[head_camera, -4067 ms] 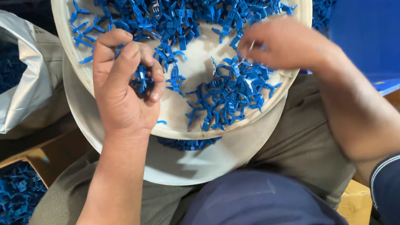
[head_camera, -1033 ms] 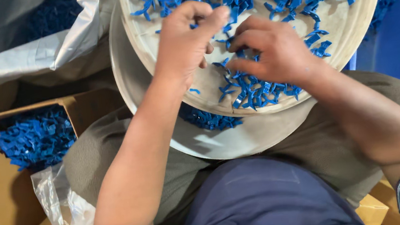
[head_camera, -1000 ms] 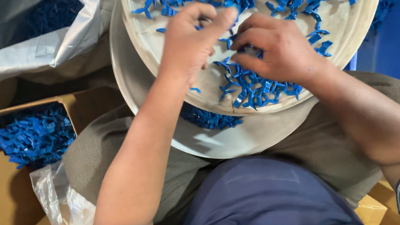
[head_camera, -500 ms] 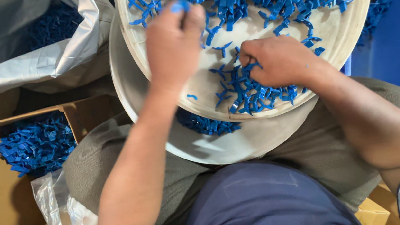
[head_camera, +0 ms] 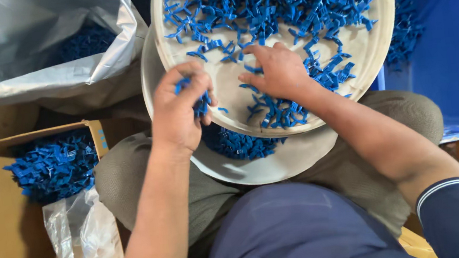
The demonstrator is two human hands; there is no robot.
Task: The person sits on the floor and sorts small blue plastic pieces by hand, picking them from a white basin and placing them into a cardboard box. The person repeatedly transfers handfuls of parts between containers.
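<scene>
Over tray rim [head_camera: 274,132], left hand [head_camera: 180,114] curled

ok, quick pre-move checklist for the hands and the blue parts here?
1. Left hand closed on a bunch of small blue plastic parts: ok.
2. Right hand flat on the loose parts in the upper round tray, fingers spread: ok.
3. Upper tray resting over the lower bowl on the lap, bowl's near edge showing: ok.
4. Cardboard box at the left open, blue parts inside: ok.
5. Count of parts in the left hand: cannot tell.
</scene>
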